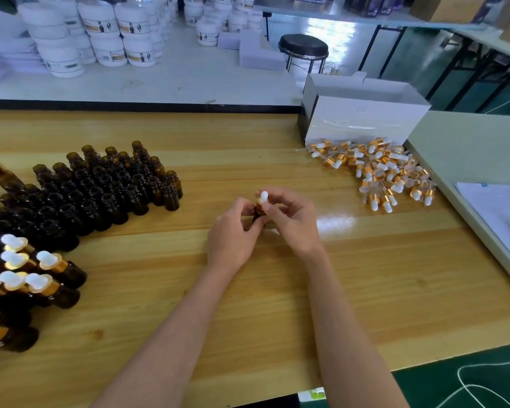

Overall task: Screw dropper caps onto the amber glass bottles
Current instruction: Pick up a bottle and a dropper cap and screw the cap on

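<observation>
My left hand point(233, 234) holds little glass bottle point(259, 213) low | right hand point(289, 219) fingers pinch dropper cap point(262, 198) above | light, smooth, breakable.

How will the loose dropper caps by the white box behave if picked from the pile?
Probably light: each of the dropper caps is a small gold collar with a white bulb. They lie heaped crisscross beside the white box, so lifting one may drag neighbours. Round collars on the glossy table would likely roll or slide.
</observation>
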